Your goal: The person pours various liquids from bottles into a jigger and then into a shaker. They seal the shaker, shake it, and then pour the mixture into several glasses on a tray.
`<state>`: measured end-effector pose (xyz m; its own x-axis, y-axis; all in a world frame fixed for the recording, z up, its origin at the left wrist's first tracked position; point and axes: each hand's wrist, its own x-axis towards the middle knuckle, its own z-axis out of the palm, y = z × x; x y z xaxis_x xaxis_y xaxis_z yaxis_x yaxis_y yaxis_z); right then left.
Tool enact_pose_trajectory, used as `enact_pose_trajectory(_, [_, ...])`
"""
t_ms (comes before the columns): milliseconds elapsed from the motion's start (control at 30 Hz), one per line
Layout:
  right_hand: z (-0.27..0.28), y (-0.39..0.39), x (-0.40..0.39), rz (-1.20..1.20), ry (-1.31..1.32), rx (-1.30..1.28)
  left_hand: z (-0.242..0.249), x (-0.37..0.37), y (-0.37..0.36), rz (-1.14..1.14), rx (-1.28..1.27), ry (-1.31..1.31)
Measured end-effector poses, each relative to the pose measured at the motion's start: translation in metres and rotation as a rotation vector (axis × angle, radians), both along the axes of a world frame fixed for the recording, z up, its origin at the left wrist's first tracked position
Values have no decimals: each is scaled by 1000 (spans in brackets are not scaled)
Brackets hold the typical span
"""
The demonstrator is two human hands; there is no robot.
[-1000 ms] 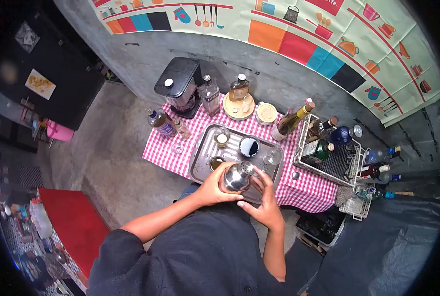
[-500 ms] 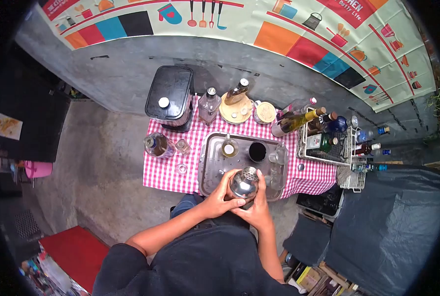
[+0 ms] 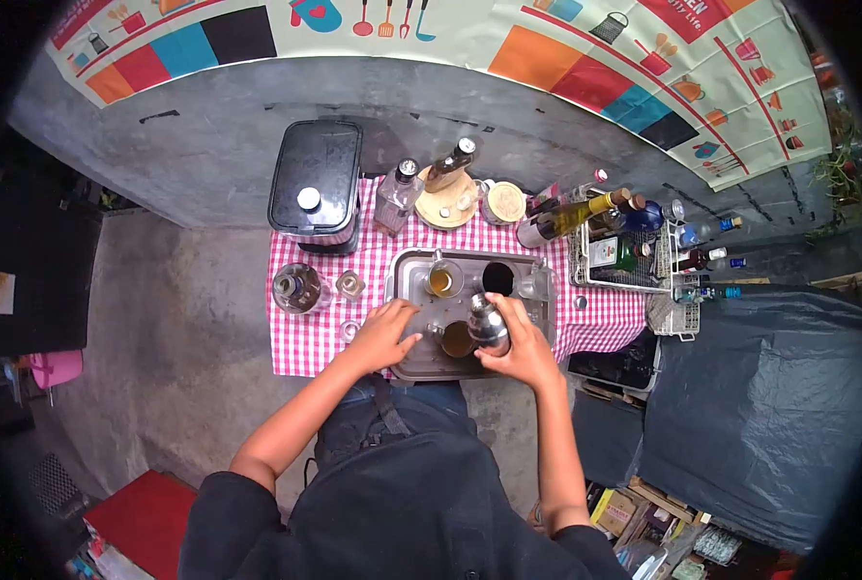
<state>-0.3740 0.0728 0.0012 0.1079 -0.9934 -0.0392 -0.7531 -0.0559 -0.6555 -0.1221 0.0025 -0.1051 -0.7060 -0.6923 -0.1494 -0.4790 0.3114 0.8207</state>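
My right hand (image 3: 525, 350) is wrapped round a silver cocktail shaker (image 3: 490, 329), held tilted over the right part of the metal tray (image 3: 421, 365). Beside the shaker is a cup of brown liquid (image 3: 457, 339), partly covered by it. My left hand (image 3: 382, 338) is open above the tray's left edge, thumb apart from the fingers, holding nothing. Farther back on the tray are a glass mug with amber liquid (image 3: 441, 281), a black cup (image 3: 496, 277) and a clear glass (image 3: 537, 284).
The checked cloth (image 3: 300, 360) also bears a black-lidded container (image 3: 315, 184), a round-bodied bottle (image 3: 297, 288), small glasses (image 3: 350, 284) and a clear decanter (image 3: 396, 200). A wire basket of bottles (image 3: 619, 256) stands right. The grey wall (image 3: 402, 97) rises behind.
Both hands were round the shaker near my body. Now the left hand has let go and moved left; the right has carried the shaker forward over the tray, where the brown liquid shows.
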Motion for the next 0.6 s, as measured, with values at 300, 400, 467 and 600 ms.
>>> enact_pose_trajectory(300, [-35,-32,-30,121,121,123,-78,-20,3,19,-186,-366])
enact_pose_trajectory(400, [-40,-40,-34,167,135,145,-84,-23,1,-4,-176,-457])
enact_pose_trajectory(467, [-42,-44,-35,169,141,148,-86,-23,1,-30,-167,-497])
enact_pose_trajectory(600, [-36,-48,-30,174,182,228,-92,-24,4,-71,-173,-573])
